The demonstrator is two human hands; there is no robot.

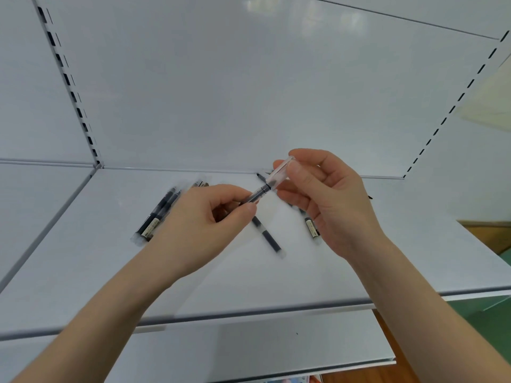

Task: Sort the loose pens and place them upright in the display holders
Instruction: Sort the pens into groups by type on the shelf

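Above a white shelf [110, 272], my left hand [204, 225] pinches the barrel of a black pen [255, 194]. My right hand [323, 200] holds a clear cap [280, 172] over the pen's upper end. Loose black pens lie on the shelf: a pair at the left [157, 217], one in the middle below my hands [266, 236], one with a label partly hidden under my right hand [312, 228], and a pen tip farther back [261, 176]. No display holder is in view.
A white back panel [249, 92] rises behind the shelf, with slotted uprights at the left [69, 84] and right [453, 106]. A lower shelf [249, 346] sticks out beneath. A wooden surface [495, 233] shows at the right.
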